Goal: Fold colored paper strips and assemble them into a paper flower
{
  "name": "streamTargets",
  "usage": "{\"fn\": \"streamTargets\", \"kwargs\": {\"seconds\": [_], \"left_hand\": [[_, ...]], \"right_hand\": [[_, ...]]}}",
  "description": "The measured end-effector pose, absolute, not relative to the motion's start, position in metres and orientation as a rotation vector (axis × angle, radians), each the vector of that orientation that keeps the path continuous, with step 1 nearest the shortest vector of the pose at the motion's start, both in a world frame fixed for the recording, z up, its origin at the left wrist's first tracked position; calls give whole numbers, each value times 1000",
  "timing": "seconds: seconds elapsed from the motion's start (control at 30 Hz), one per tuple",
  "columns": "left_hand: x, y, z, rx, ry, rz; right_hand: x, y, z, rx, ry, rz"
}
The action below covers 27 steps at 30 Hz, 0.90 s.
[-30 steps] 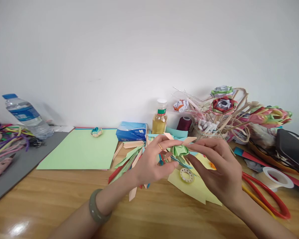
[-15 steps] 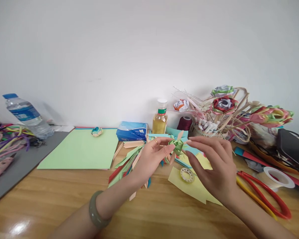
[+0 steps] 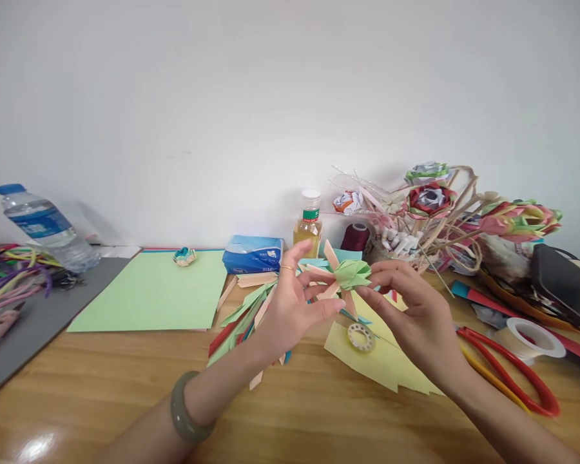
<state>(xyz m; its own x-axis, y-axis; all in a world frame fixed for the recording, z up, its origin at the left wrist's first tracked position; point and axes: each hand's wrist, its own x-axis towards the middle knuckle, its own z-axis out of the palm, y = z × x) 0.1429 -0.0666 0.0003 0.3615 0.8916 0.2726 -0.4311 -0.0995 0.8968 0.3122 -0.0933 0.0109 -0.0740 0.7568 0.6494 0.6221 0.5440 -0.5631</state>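
A small folded paper flower [image 3: 348, 276], green in the middle with peach strips sticking out, is held up above the wooden table [image 3: 125, 393]. My left hand [image 3: 292, 303] pinches its left side with fingers partly spread; a gold ring and a jade bangle show on that arm. My right hand [image 3: 413, 316] grips its right side with thumb and fingertips. Below the hands lie a yellow paper sheet [image 3: 381, 361] with a small tape ring [image 3: 361, 336] on it and a pile of coloured paper strips [image 3: 244, 316].
A green sheet [image 3: 159, 290], a blue tissue pack [image 3: 254, 254], an oil bottle [image 3: 309, 229] and a maroon thread spool [image 3: 355, 237] stand behind. Paper roses in a basket [image 3: 430, 212] sit at right, with red tubing [image 3: 512, 377] and a tape roll [image 3: 534, 335]. A water bottle [image 3: 43, 225] lies left.
Both hands turned the paper flower and lifted it slightly; its green centre now faces up with the peach strips fanned out. The view has tilted a little.
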Motion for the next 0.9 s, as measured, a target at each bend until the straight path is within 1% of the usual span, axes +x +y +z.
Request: {"fn": "streamTargets", "kwargs": {"seconds": [0.1,0.17,0.4,0.5,0.57,0.67,0.73,0.9], "left_hand": [[146,-68,-5,1273,428,1270],[148,-69,-7,1341,439,1275],[147,-72,-6,1684,636,1242],[143,-69,-4,1692,799,1216],[140,-66,-1,1620,864,1188],[136,-63,3,1509,857,1104],[135,-63,6,1479,843,1039],[134,-67,11,1473,797,976]], "right_hand": [[312,-93,10,-1197,-1664,401],[310,-93,10,-1202,-1653,493],[302,-97,17,-1222,-1762,537],[300,-101,17,-1240,-1846,575],[301,-103,15,-1213,-1890,428],[303,-104,14,-1080,-1907,-1],[304,-103,15,-1019,-1922,-187],[310,-100,19,-960,-2006,-268]]}}
